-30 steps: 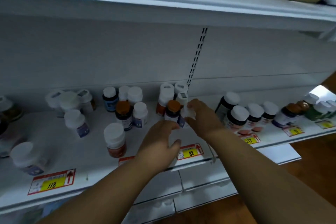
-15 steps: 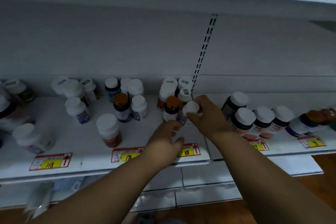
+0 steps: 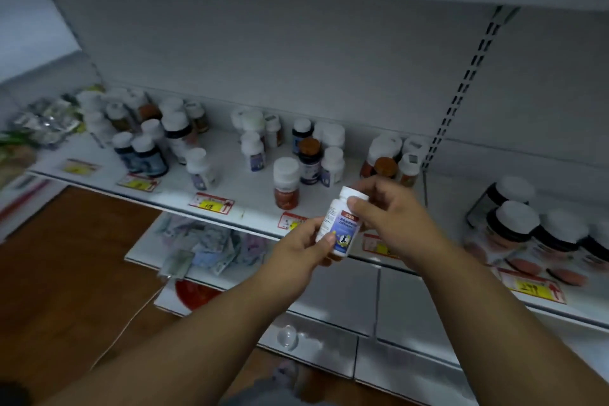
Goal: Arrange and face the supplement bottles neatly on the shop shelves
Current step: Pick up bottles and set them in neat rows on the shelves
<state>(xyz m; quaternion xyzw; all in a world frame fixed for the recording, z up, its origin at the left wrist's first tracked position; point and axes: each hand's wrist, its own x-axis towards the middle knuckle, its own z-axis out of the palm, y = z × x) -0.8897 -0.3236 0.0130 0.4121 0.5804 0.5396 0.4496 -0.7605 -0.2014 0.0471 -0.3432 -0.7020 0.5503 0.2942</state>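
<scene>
Both hands held one white bottle (image 3: 341,224) clear of the near shelf edge (image 3: 257,217): left hand (image 3: 301,252) curled round its base, right hand (image 3: 390,212) pinching its cap. Loosened fingers could drop it.

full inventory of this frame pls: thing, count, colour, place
held bottle: one, white with blue label and white cap, in both hands, in front of the shelf edge
bottles on shelf: many, too blurred to count exactly; mostly white caps, a few orange, bodies white, dark or amber; loose clusters from left to centre
dark bottles: at least four, dark with white caps, in a row at far right
price tags: several, red and yellow, along the shelf edge
shelf: one, white, mid frame
packets: a blurred pile, silver and green, far left
floor: brown wood, lower left
left hand: grips the held bottle's lower body
right hand: grips its cap end
</scene>
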